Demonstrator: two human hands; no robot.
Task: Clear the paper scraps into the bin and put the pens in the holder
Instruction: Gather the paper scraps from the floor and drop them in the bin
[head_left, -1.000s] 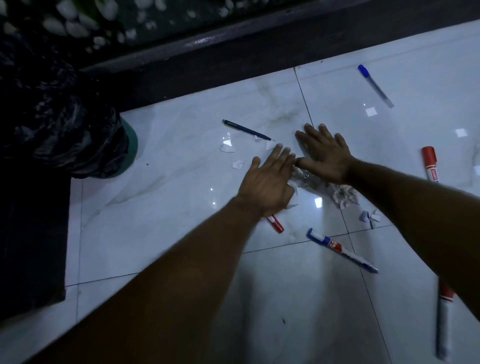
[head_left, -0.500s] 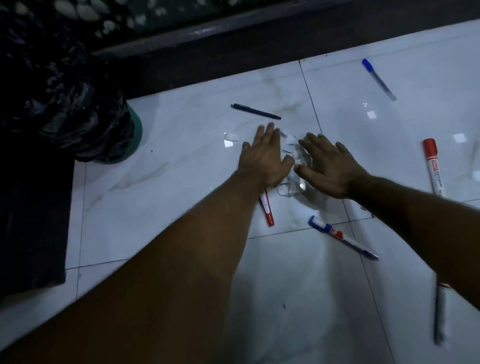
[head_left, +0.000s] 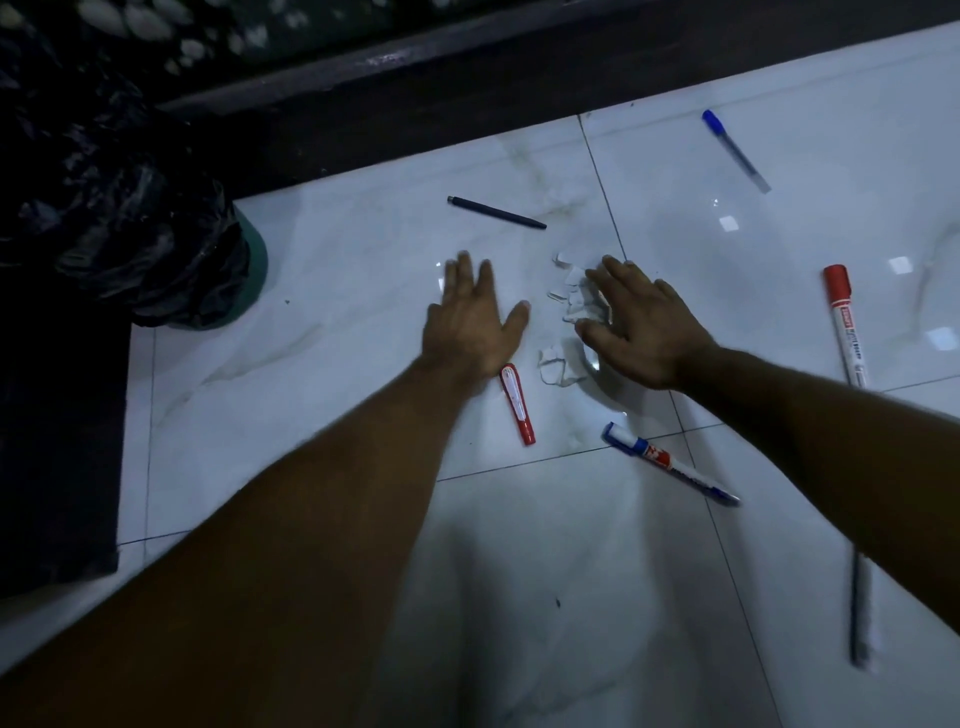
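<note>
Paper scraps (head_left: 574, 299), light, flimsy and apt to scatter, lie heaped on the tiled floor (head_left: 337, 312) between my left hand (head_left: 470, 322) and right hand (head_left: 644, 327), both hands flat, fingers spread and empty, the pile probably best scooped from its outer edges.

The white tiled floor (head_left: 322, 415) carries paper scraps (head_left: 574, 299) at centre. Around them lie a black pen (head_left: 496, 212) at 12 o'clock, blue pen (head_left: 735, 150) at 2, long red marker (head_left: 844, 325) at 3, blue marker (head_left: 670, 462) at 5, short red marker (head_left: 517, 402) at 7 and bagged bin (head_left: 156, 249) at 9.
</note>
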